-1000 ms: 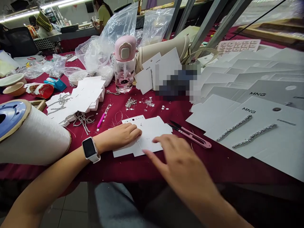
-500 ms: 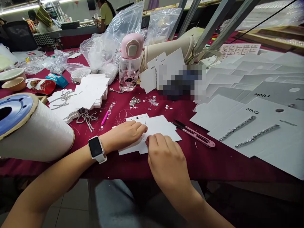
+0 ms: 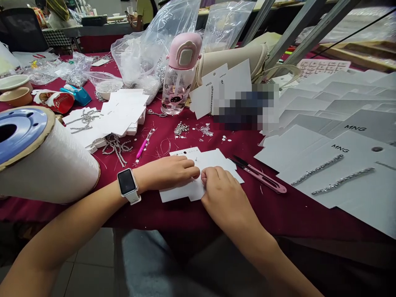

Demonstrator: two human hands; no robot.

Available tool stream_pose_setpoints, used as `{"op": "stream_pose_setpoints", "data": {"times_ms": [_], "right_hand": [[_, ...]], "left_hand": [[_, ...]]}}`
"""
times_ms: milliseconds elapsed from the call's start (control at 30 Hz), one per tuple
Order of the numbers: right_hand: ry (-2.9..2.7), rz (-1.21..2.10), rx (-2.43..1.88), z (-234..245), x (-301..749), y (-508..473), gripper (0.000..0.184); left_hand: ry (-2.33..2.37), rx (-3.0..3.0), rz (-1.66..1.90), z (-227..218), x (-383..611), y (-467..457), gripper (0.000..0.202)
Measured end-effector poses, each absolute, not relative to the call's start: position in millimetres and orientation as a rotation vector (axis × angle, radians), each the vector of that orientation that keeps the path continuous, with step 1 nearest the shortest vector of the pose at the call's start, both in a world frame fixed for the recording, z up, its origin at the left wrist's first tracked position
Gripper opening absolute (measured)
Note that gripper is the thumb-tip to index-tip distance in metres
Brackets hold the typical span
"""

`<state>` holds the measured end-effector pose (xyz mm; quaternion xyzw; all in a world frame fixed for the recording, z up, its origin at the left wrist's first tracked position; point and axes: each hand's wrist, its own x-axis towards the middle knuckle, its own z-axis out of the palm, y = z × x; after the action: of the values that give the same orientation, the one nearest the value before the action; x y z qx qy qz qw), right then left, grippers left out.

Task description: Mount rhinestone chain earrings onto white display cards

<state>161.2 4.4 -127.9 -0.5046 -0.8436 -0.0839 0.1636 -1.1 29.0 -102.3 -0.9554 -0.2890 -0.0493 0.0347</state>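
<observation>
White cardboard cards (image 3: 177,194) lie overlapped on the dark red cloth in front of me. My left hand (image 3: 168,171), wearing a smartwatch (image 3: 126,182), rests over their left part with its fingers curled together. Just to its right, my right hand (image 3: 222,187) has thumb and fingers pinched over the cards. The two sets of fingertips are close but apart, and whatever lies between them is hidden or too small to name. A tiny silvery piece (image 3: 196,159) shows on the card above the left fingers.
Pink-handled snips (image 3: 264,177) lie to the right, beside cards with silvery chain strips (image 3: 343,181). At left stand a large thread spool (image 3: 71,161) and a stack of white cards (image 3: 123,111). A pink seam ripper (image 3: 142,149), loose chain bits (image 3: 181,128) and a pink-lidded bottle (image 3: 177,82) sit beyond my hands.
The camera view has shifted a little. Against the cards, my right hand has moved slightly away from me and to the right; my left fingertips have come slightly nearer to me.
</observation>
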Motion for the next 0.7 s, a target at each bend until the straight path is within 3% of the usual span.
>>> {"op": "stream_pose_setpoints", "data": {"times_ms": [400, 700], "right_hand": [[-2.416, 0.103, -1.156, -125.2, 169.4, -4.1, 0.034], [-2.495, 0.148, -1.179, -115.1, 171.9, -12.1, 0.028]], "left_hand": [[-0.707, -2.687, -0.067, -98.3, 2.0, 23.3, 0.028], [-0.735, -2.651, -0.045, -91.5, 2.5, 17.9, 0.026]]}}
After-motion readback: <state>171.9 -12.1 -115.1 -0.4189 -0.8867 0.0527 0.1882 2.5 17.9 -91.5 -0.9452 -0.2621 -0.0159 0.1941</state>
